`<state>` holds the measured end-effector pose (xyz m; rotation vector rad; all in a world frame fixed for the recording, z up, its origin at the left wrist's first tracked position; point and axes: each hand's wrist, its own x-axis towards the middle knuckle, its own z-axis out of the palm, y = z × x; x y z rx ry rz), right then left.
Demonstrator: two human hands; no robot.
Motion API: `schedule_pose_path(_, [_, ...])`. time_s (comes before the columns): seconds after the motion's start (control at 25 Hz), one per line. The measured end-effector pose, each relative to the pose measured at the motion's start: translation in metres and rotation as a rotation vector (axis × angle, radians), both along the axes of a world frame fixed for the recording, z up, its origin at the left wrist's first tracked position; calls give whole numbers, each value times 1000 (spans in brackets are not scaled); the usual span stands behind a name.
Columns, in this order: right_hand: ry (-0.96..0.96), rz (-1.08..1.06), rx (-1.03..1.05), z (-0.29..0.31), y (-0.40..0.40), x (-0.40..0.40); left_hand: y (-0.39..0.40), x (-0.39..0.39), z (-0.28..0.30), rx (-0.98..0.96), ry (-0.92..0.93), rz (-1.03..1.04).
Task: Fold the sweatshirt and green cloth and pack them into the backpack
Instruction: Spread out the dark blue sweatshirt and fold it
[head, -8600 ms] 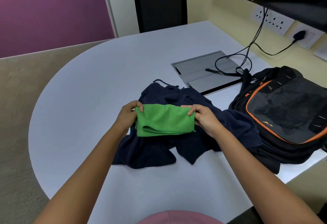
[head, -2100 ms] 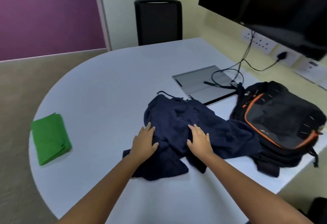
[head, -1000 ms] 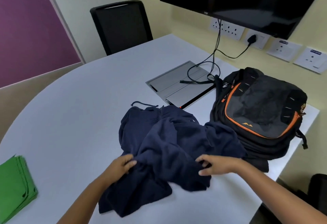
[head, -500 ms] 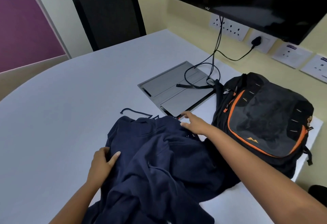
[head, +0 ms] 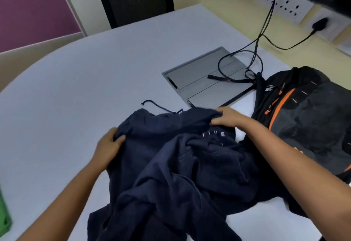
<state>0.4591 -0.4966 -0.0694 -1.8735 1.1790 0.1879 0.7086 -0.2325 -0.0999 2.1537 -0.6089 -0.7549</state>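
A pale rounded table fills the view, with a yellow wall and sockets behind it on the right and a purple panel at the left. The sweatshirt lies crumpled on the table's near half, its printed letters partly buried in a fold. The left hand has its grip clenched on the cloth at the garment's left edge, thumb over the fabric; the right hand pinches a bunch of cloth at the far right edge, near the hood.

The likely trouble is in the spreading. The body of the sweatshirt is heaped on itself between the two grips, so a pull outward may only tighten the twist and leave sleeves trapped underneath, giving a lumpy fold that will not sit well in the bag. The drawstring trails loose on the table beyond the hood and could get folded inside or snag. The garment's near end seems to hang past the table edge, so its weight may drag it toward the person.

The backpack lies just to the right, touching the sweatshirt; it crowds the room needed to lay the cloth flat. Whether it is unzipped I cannot tell. A grey floor box with cables sits behind. The green cloth shows only as a sliver at the left edge, well apart.
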Motion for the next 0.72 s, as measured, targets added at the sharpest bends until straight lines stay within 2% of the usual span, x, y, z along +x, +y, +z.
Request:
schedule_pose_path(0.12, [-262,-96,-335,84,-9,11,-17,21,81,-156,-272,70])
schedule_pose_path(0.28, [-495,-154,-852,224,-7,5,-14,22,208,-576,-607,133])
schedule_pose_path(0.4, [-568,-159,-1137,274,17,-30,9,1,252,-635,-831,106])
schedule_pose_path(0.48, [-593,-101,-1218,243,41,-53,29,-13,221,-521,-905,8])
schedule_pose_path(0.56, [-466,146,-1210,167,74,-83,58,-29,149,-294,-815,-106])
schedule_pose_path(0.64, [-158,427,-967,68,111,-119,96,-42,61,-1,-611,-294])
schedule_pose_path(0.68, [3,455,-748,26,132,-139,115,-51,24,157,-526,-410])
schedule_pose_path(0.72, [84,412,-585,-4,150,-155,132,-58,-6,286,-485,-514])
